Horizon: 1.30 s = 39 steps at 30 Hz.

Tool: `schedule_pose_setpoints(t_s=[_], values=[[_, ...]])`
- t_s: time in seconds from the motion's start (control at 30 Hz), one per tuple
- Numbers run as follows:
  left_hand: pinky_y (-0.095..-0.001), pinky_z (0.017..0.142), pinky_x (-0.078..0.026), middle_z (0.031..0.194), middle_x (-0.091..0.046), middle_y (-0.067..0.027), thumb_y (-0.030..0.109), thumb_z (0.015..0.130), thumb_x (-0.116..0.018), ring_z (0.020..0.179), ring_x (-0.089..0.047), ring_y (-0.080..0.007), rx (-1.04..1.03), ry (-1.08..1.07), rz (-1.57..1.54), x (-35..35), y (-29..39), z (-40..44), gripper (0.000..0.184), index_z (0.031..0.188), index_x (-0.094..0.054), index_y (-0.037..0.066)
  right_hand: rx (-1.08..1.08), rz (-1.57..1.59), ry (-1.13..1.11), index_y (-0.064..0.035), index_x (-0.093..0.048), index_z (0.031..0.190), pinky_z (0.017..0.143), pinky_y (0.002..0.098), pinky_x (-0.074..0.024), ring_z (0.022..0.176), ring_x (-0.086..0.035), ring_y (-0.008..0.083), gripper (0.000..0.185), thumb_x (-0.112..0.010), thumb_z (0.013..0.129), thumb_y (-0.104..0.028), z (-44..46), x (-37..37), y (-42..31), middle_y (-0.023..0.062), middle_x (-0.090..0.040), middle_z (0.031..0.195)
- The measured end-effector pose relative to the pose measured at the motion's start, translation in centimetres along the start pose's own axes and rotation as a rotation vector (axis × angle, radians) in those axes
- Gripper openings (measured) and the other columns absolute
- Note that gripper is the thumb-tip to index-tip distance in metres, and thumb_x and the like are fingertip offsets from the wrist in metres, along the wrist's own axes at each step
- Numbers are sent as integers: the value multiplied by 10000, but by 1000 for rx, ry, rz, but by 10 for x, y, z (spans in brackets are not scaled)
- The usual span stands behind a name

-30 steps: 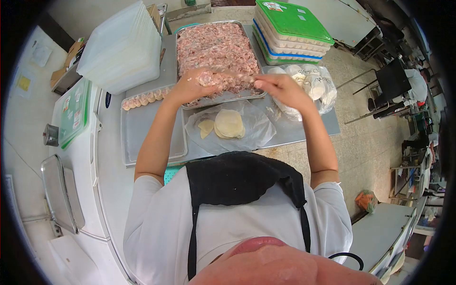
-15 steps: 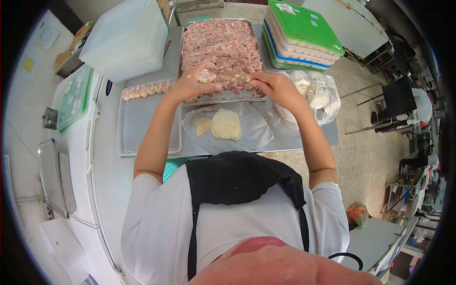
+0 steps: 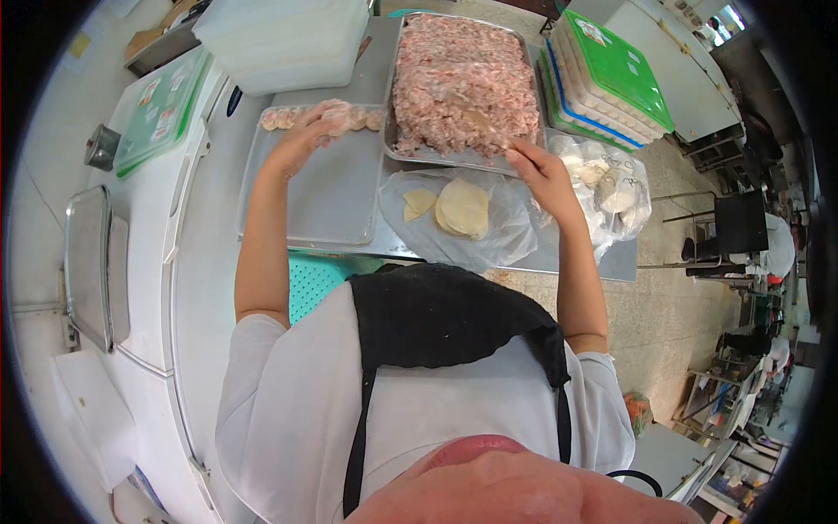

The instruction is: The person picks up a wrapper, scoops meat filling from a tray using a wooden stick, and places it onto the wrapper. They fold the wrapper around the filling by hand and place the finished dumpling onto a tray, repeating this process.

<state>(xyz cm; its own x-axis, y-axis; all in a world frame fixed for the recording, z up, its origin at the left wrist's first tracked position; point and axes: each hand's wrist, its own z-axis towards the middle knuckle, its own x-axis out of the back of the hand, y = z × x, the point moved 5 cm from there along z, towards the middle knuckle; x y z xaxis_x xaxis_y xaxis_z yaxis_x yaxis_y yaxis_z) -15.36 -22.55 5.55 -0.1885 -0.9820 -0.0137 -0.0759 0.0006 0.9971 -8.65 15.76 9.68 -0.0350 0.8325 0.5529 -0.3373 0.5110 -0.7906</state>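
My left hand [image 3: 312, 135] reaches over the back of a shallow plastic tray [image 3: 327, 210]. Its fingers are closed around a filled dumpling at a row of dumplings [image 3: 278, 119]; the fingers partly hide it. My right hand [image 3: 543, 175] is at the front right of a metal tray [image 3: 436, 158] heaped with raw minced meat [image 3: 463, 79]. Between its fingers is the end of a flat, brownish filling spatula [image 3: 474, 119], whose blade lies against the meat. Round dough wrappers [image 3: 461, 210] lie stacked on a plastic sheet [image 3: 511, 240] in front of the meat.
Stacked translucent trays [image 3: 279, 44] stand at the back left. Green-lidded boxes [image 3: 620, 61] are piled at the back right. Plastic bags [image 3: 624, 196] holding pale dough rounds lie by my right hand. A turquoise perforated basket [image 3: 319, 284] sits below the table edge.
My left hand has moved left from the meat to the dumpling row with the dumpling. My right hand stays at the meat tray, with the spatula lowered onto the meat. The view has shifted.
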Motion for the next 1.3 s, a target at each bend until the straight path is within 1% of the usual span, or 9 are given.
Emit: schedule_pose_setpoints(t_s=[0.1,0.17,0.3,0.4,0.57,0.7,1.0,1.07,1.3], values=[[-306,767,-465,1084,-597,-55,225,744,-723,862,-567,-183,23,31,238,46,-47,0,534,1201,-528,29,-244,145,8,5,-628,1130,579,226,-423,636,-519,86,307,-593,929,-224,-22,-1,14,-4,-588,739],[-344,786,-477,1087,-605,-97,229,748,-717,900,-592,-247,-152,230,807,57,-52,-5,532,1186,-515,6,-335,214,15,2,-631,1135,530,198,-387,595,-472,50,302,-592,930,-217,-38,-3,17,-34,-544,702],[-390,820,-478,1089,-597,-168,248,734,-735,952,-599,-321,-266,170,790,35,-69,6,599,1213,-477,-3,-470,360,130,-42,-638,1150,447,179,-291,506,-385,19,290,-579,939,-233,-69,-13,27,-58,-472,639],[-417,858,-469,1140,-588,-199,252,733,-740,1021,-582,-358,-137,132,815,4,-79,17,669,1286,-442,24,-489,360,184,-47,-640,1146,435,178,-275,491,-367,15,287,-568,945,-240,-87,-16,24,-62,-458,627],[-457,854,-473,1169,-585,-228,211,774,-693,1045,-575,-387,-433,199,959,-32,-92,44,793,1431,-278,55,-531,312,251,-43,-639,1145,436,175,-270,492,-361,12,286,-564,948,-237,-111,-5,17,-65,-453,624],[-466,833,-479,1144,-586,-250,189,782,-682,1014,-585,-402,-270,84,947,-50,-95,64,788,1429,-256,43,-563,283,302,-41,-638,1153,437,176,-267,489,-358,13,289,-563,949,-231,-130,6,21,-67,-451,622],[-451,836,-484,1144,-587,-248,195,779,-685,1025,-579,-406,-332,168,764,-35,-106,64,708,1382,-349,34,-561,338,188,-25,-620,1174,448,183,-272,510,-364,13,316,-557,954,-243,-124,20,53,-76,-443,625],[-436,813,-487,1111,-605,-211,207,782,-683,1008,-590,-382,-330,327,912,-25,-101,53,566,1279,-474,33,-538,362,161,-21,-613,1180,458,186,-281,522,-372,13,326,-552,958,-252,-112,24,62,-78,-442,626],[-427,739,-478,988,-616,-166,231,803,-667,877,-606,-347,-311,32,911,-166,2,2,366,1085,-561,24,-202,-67,-136,-57,-623,1023,575,323,-447,617,-583,187,241,-474,980,-242,-34,18,11,86,-569,655]])
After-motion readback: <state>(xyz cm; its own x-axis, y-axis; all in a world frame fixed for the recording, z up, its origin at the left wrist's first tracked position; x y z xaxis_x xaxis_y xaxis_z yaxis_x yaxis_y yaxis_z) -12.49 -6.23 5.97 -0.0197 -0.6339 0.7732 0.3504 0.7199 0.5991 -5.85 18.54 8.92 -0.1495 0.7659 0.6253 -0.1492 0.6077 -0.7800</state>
